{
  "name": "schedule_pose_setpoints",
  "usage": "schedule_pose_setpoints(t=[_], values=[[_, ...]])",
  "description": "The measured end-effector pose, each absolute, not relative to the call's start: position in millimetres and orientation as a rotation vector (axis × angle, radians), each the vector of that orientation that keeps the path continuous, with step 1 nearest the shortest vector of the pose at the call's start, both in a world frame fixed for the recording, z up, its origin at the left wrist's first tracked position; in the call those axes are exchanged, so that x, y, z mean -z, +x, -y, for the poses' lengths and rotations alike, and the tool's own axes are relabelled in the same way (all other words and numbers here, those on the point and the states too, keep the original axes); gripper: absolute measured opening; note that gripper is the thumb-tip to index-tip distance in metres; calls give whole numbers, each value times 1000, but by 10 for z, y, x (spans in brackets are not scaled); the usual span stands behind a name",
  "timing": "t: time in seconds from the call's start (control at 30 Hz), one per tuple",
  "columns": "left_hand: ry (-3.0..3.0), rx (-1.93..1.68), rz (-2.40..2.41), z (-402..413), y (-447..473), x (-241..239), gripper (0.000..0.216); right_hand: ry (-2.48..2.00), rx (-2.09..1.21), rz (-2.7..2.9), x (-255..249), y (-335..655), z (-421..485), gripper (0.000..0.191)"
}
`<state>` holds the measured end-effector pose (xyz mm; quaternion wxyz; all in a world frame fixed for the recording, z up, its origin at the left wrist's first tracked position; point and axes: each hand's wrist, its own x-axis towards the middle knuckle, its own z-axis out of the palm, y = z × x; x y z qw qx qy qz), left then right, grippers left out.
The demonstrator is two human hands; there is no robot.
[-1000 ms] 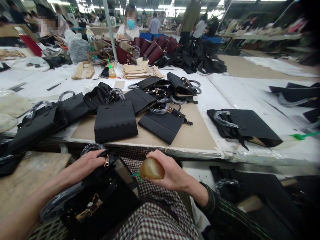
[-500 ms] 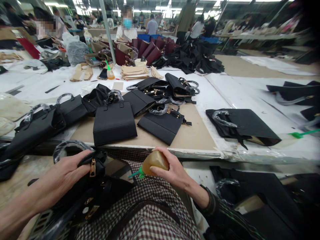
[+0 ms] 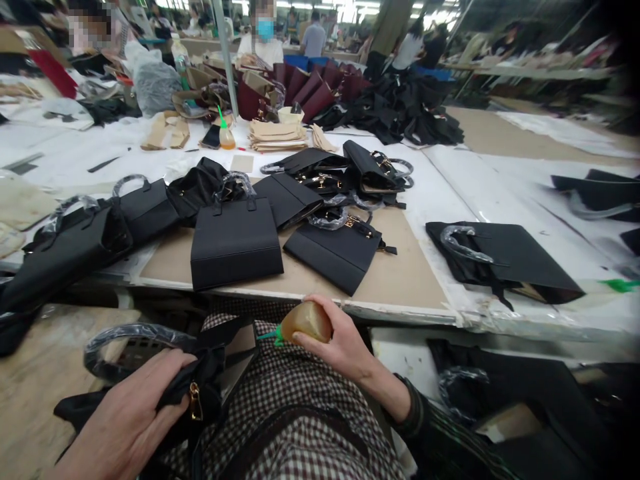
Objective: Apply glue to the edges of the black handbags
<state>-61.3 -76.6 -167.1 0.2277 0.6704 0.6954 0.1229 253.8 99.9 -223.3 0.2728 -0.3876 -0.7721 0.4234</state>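
Observation:
My left hand (image 3: 137, 407) grips a black handbag (image 3: 213, 357) over my lap, its fingers closed on the top edge by a gold zipper pull (image 3: 195, 402). The bag's plastic-wrapped handle (image 3: 135, 337) arches up beyond my knuckles. In my right hand (image 3: 345, 350) is a squeeze bottle (image 3: 307, 322) of amber liquid, tipped on its side. Its green nozzle (image 3: 270, 335) points left, with the tip close to the bag's open edge; whether it touches I cannot tell. Part of the bag lies hidden behind my left hand.
Several black handbags (image 3: 237, 243) lie along the table's front edge, and another bag (image 3: 505, 257) lies to the right. Farther back are beige pieces (image 3: 277, 135), a second glue-type bottle (image 3: 227, 137) and a heap of black pieces (image 3: 400, 110). A masked person (image 3: 260, 47) is across the table.
My left hand has come down and nearer to me with the handbag, whose open edge now sits by the nozzle. The bottle has shifted slightly left. The whole view has shifted a little.

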Motion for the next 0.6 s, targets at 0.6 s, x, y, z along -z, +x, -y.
schedule_pose_setpoints(t=[0.6], values=[[1795,-603,-2018,918,-625,1865,26,-1012,-1825,1275,2264,2582,-1025,50]])
